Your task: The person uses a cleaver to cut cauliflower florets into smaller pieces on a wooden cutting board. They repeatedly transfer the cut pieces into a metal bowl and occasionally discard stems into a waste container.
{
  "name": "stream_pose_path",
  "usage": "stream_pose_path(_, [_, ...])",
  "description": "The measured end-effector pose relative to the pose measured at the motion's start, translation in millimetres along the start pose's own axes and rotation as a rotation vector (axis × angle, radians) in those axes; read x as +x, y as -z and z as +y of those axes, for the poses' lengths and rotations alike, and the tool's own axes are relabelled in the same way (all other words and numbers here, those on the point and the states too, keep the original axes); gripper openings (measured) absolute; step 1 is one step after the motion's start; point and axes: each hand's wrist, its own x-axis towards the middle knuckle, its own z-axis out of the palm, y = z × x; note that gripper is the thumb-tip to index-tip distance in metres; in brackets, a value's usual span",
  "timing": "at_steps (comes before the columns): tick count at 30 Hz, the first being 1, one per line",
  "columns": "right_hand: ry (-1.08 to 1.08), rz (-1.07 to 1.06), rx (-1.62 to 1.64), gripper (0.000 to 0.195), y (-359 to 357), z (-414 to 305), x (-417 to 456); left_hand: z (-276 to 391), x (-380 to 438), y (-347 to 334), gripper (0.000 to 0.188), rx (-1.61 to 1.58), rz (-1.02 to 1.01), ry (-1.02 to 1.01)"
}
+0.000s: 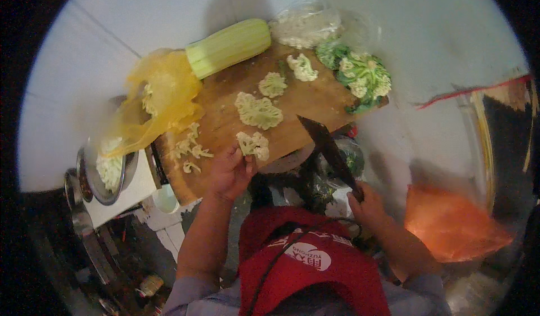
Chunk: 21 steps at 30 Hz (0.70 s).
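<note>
My left hand (233, 170) grips a cauliflower floret piece (254, 145) by its stalk, over the near edge of a wooden cutting board (219, 124). My right hand (368, 202) is closed on the handle of a dark-bladed kitchen knife (331, 149), its blade pointing up and left beside the board's right edge. Beyond the left hand lie a wide cauliflower slice (259, 111) and two smaller pieces, one at the middle (273, 84), one farther back (302, 67). Small cut florets (192, 145) are scattered on the board's left part.
A pale green, ribbed vegetable piece (230, 46) lies along the board's back edge. A yellow mesh bag (168, 92) rests at left, near a metal bowl of cut pieces (110, 172). Leafy cauliflower (367, 77) and a clear plastic bag (306, 25) stand behind; an orange bag (451, 227) is at right.
</note>
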Motion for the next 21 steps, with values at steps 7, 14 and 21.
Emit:
stream_pose_path(7, [0.269, -0.036, -0.043, 0.043, 28, -93, 23, 41, -17, -9, 0.030, -0.076, -0.004, -0.167])
stream_pose_path(14, [0.290, 0.293, -0.109, 0.044, 60, -133, 32, 74, -6, -100, 0.027, 0.125, -0.109, -0.226])
stream_pose_path(21, [-0.003, 0.099, -0.515, 0.050, 31, -74, 55, 74, -8, -162, 0.024, 0.179, -0.131, -0.224])
